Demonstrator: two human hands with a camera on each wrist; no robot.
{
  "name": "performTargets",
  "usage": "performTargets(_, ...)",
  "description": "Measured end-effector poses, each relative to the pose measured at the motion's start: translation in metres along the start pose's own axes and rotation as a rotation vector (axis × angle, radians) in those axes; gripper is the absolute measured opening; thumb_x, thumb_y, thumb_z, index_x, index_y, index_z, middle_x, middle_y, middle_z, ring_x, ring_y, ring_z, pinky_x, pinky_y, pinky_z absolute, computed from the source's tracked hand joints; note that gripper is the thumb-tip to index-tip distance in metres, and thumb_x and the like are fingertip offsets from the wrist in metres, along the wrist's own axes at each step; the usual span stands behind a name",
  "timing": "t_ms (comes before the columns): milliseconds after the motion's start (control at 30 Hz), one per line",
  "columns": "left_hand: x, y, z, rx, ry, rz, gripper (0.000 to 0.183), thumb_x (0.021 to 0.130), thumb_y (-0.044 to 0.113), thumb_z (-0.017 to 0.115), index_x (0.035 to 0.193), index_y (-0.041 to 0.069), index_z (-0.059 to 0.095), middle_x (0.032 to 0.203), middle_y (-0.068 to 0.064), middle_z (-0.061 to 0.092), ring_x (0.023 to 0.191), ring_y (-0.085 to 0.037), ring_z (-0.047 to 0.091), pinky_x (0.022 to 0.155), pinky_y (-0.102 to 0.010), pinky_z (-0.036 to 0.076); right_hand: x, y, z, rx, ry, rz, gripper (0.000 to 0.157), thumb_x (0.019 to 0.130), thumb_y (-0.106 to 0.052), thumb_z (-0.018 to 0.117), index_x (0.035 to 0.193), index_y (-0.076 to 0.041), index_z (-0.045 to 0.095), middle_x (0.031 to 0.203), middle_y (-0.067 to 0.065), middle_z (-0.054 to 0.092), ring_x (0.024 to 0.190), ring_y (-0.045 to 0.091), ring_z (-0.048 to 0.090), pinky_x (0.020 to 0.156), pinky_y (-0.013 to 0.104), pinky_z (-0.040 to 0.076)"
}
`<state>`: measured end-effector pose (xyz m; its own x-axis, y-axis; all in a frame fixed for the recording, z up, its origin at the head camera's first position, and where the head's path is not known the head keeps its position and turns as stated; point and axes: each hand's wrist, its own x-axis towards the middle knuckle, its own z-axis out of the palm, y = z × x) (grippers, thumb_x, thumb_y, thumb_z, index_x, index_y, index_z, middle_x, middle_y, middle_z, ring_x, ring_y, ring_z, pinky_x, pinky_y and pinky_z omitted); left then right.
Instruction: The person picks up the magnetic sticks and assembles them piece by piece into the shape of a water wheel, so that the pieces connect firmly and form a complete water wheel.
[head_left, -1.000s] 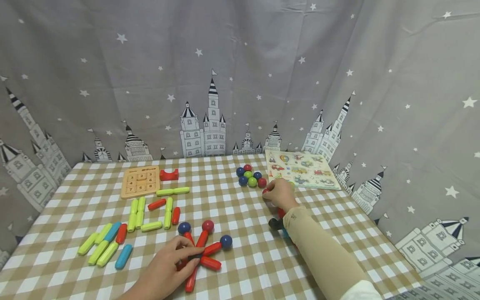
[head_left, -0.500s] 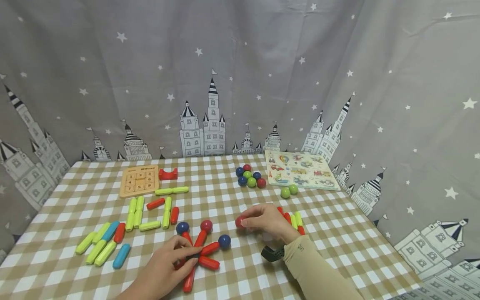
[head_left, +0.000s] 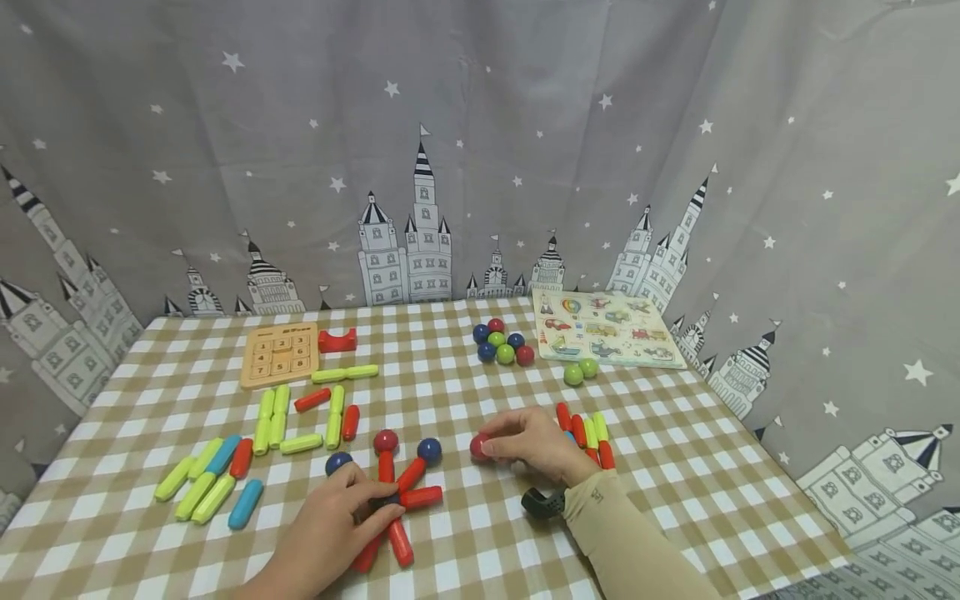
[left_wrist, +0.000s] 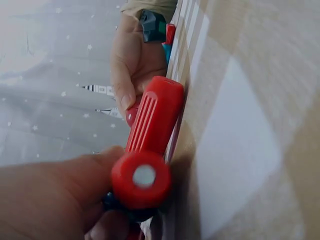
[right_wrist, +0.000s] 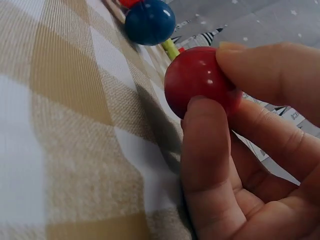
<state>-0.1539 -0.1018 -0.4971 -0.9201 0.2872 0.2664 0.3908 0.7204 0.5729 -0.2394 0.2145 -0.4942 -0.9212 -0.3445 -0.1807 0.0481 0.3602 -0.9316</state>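
Near the front of the table lies a star-shaped build of red rods (head_left: 423, 497) around a dark centre. Three of its rods end in balls: a blue ball (head_left: 338, 463), a red ball (head_left: 386, 442) and another blue ball (head_left: 429, 452). With thumb and fingers, my left hand (head_left: 326, 525) pinches the dark centre. One red rod (left_wrist: 157, 112) points up in the left wrist view, and a rod end with a pale disc faces the camera. My right hand (head_left: 528, 442) pinches a loose red ball (right_wrist: 200, 80) between thumb and fingertips, right of the star and apart from it.
Yellow, blue and red rods (head_left: 213, 498) lie left of the star. Beyond are a wooden number puzzle (head_left: 258, 350) and a red curved block (head_left: 337, 341). Several balls (head_left: 506, 354), two green balls (head_left: 573, 374), a picture board (head_left: 607, 329) and more rods (head_left: 591, 433) lie right.
My right hand has come from near the picture board toward the star, bringing the red ball. Under my left hand the star has turned counterclockwise.
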Motion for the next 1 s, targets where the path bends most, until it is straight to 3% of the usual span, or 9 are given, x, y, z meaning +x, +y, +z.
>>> performTargets(200,0.005,0.012,0.007,0.080,0.000,-0.095,0.023,0.081,0.033,0.089,0.099,0.022,0.080,0.081,0.011,0.049,0.069,-0.005,0.043,0.057,-0.019,0.039,0.001,0.000,0.001,-0.081,-0.017,-0.051,0.025,0.086,-0.025,0.085,0.110,-0.019,0.079,0.111,-0.002,0.076,0.101,0.019,0.065,0.086,0.034,0.052)
performTargets(433,0.004,0.013,0.010,0.060,0.029,-0.090,0.021,0.080,0.028,0.090,0.097,0.024,0.079,0.081,0.012,0.049,0.068,-0.003,0.043,0.057,-0.019,0.039,-0.002,-0.004,0.019,-0.181,-0.069,-0.119,0.015,0.088,-0.020,0.081,0.103,-0.023,0.080,0.104,-0.009,0.075,0.096,0.012,0.066,0.084,0.030,0.053)
performTargets(700,0.006,0.014,0.008,0.039,0.018,-0.100,0.021,0.081,0.029,0.089,0.098,0.024,0.078,0.081,0.011,0.049,0.068,-0.002,0.045,0.058,-0.018,0.040,-0.007,-0.009,0.028,-0.088,-0.191,-0.152,0.029,0.087,-0.011,0.082,0.114,-0.022,0.076,0.090,0.002,0.074,0.073,0.010,0.064,0.063,0.022,0.053)
performTargets(867,0.005,0.013,0.007,0.032,-0.007,-0.104,0.021,0.084,0.029,0.087,0.102,0.024,0.078,0.081,0.010,0.048,0.068,-0.002,0.044,0.058,-0.019,0.039,-0.006,-0.009,0.028,-0.122,-0.125,-0.159,0.026,0.089,-0.015,0.080,0.114,-0.019,0.076,0.098,0.000,0.075,0.082,0.013,0.068,0.071,0.025,0.056)
performTargets(1000,0.001,0.009,0.003,0.026,-0.014,-0.059,0.021,0.087,0.022,0.084,0.107,0.023,0.080,0.084,0.012,0.049,0.069,0.001,0.046,0.059,-0.018,0.043,-0.002,-0.007,0.021,-0.113,0.089,-0.137,0.024,0.092,-0.023,0.078,0.114,-0.013,0.076,0.104,-0.002,0.076,0.091,0.015,0.069,0.082,0.030,0.056)
